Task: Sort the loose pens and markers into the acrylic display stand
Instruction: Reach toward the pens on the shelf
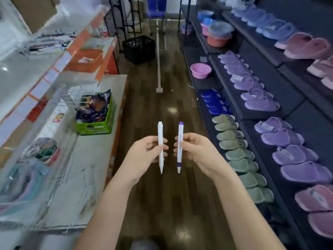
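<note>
Shop aisle, wood floor [162,109]. White pen [160,141] gripped upright by L hand [144,156]; purple-tipped pen [180,141] by R hand [198,152].

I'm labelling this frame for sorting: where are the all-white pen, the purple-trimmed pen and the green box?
all-white pen [160,130]: head view, upper barrel above the fingers.
purple-trimmed pen [179,162]: head view, purple band near the tip.
green box [93,127]: head view, front wall.

— How are the hands placed?
— Left hand [144,153] and right hand [198,153] are raised side by side, close together, fingers curled, each pinching a pen upright; forearms bare.
</note>
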Action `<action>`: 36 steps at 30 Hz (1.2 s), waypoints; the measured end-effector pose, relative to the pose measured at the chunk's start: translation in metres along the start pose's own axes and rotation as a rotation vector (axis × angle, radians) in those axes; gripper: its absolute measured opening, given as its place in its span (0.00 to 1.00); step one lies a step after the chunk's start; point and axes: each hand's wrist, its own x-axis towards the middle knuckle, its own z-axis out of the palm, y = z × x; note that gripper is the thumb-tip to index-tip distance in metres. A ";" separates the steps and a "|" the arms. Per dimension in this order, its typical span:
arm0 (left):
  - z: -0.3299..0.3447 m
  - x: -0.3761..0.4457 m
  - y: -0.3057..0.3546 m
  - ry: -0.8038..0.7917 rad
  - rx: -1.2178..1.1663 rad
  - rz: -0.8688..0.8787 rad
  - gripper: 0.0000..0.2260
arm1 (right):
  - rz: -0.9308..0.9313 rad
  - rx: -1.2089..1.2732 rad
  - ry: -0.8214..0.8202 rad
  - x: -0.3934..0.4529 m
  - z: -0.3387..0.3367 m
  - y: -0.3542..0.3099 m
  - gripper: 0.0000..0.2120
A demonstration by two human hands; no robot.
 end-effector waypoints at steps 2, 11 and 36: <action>0.013 0.033 0.004 -0.007 0.005 -0.008 0.07 | 0.020 0.004 0.015 0.029 -0.020 0.002 0.06; 0.055 0.217 0.034 -0.075 0.014 -0.037 0.07 | 0.075 0.024 0.080 0.194 -0.108 -0.021 0.05; 0.096 0.767 0.176 0.171 -0.050 -0.056 0.06 | 0.073 -0.075 -0.049 0.747 -0.277 -0.179 0.09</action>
